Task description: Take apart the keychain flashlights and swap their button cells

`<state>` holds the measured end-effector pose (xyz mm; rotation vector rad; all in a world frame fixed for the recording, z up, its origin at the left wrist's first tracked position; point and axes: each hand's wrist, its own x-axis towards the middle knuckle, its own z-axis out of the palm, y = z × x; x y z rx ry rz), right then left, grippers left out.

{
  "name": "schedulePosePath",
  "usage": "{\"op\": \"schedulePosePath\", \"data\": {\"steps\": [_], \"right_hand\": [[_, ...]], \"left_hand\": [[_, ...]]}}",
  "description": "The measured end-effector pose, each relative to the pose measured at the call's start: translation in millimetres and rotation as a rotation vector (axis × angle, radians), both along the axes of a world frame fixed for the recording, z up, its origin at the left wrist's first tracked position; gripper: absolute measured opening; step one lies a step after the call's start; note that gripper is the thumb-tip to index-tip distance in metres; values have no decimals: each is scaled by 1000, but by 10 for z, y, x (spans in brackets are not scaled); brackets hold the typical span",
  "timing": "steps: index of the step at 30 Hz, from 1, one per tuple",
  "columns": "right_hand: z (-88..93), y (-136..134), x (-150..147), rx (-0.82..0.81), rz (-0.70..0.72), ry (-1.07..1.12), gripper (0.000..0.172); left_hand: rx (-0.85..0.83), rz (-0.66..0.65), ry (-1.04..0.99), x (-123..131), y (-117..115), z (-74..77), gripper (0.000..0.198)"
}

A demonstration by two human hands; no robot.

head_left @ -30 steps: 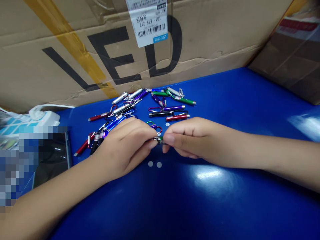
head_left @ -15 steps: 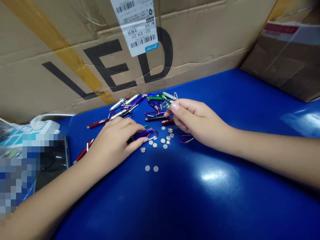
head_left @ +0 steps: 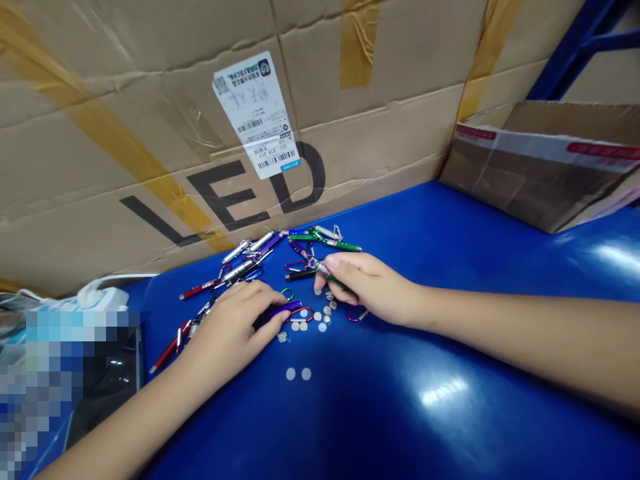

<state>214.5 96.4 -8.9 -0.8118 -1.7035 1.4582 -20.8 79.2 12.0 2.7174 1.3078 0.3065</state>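
My right hand [head_left: 375,285] is closed around a green keychain flashlight [head_left: 323,269], its silver end sticking out past the fingertips. On the table, my left hand [head_left: 245,312] curls its thumb and fingers about a purple keychain flashlight [head_left: 294,306]; a red carabiner clip [head_left: 311,315] shows beside it. Several button cells [head_left: 303,326] lie loose between the hands, and two pale discs [head_left: 299,374] lie nearer me. A purple clip [head_left: 354,316] pokes out under my right hand. Behind the hands is a pile of flashlights [head_left: 255,250] in silver, purple, green, black and red.
A large cardboard box [head_left: 390,133] marked LED stands along the back of the blue table [head_left: 360,420]. An open carton [head_left: 520,180] sits at the back right. To the left are a power strip [head_left: 107,300] with a white cable and a dark flat device [head_left: 113,380].
The view has tilted upward, so everything sits lower in the picture. In my right hand the green flashlight now shows more of its length. My left hand stays at the purple flashlight.
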Motion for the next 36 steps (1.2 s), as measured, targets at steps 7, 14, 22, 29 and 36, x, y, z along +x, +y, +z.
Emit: {"op": "schedulePosePath", "data": {"steps": [7, 14, 22, 29, 36], "right_hand": [[-14, -9, -6, 14, 7, -28, 47], [-14, -20, -16, 86, -3, -70, 47], [-7, -42, -15, 131, -13, -119, 44], [15, -41, -24, 286, -51, -196, 39], [-3, -36, -26, 411, -29, -311, 38]], "left_hand": [[-58, 76, -35, 8, 41, 74, 26], [-100, 139, 43, 84, 124, 52, 24], [235, -122, 204, 55, 133, -35, 31], [111, 46, 9, 96, -50, 96, 19], [158, -102, -138, 180, -169, 153, 11]]}}
